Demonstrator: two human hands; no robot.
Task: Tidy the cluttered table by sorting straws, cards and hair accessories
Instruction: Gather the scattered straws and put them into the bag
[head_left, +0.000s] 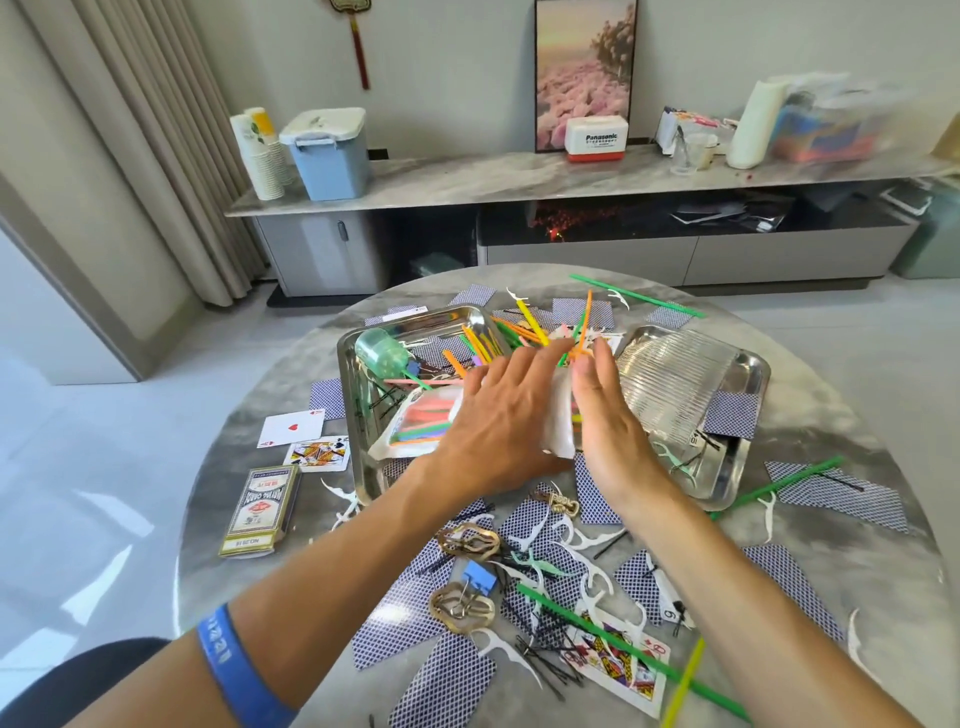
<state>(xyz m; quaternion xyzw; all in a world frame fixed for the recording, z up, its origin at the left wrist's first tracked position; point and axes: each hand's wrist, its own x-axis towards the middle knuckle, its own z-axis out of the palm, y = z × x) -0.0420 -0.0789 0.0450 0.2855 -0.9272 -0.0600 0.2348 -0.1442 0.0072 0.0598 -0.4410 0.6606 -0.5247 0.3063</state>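
My left hand (506, 415) and my right hand (605, 415) reach over the round table with fingers straight, both against a clear bag of coloured straws (426, 421) that lies across the left steel tray (363, 467). Loose straws (514, 332) fan out beyond my fingertips. A right steel tray (748, 364) holds a clear ribbed sheet. Playing cards (405, 623) lie scattered face down, with a card box (260, 512) at left. Gold hair clips (462, 605) and black hairpins (545, 654) lie near the front.
White floss picks (587, 540) and long green straws (634, 660) litter the front of the table. A blue binder clip (480, 576) sits by the clips. A green cup (382, 351) lies in the left tray. A sideboard stands behind the table.
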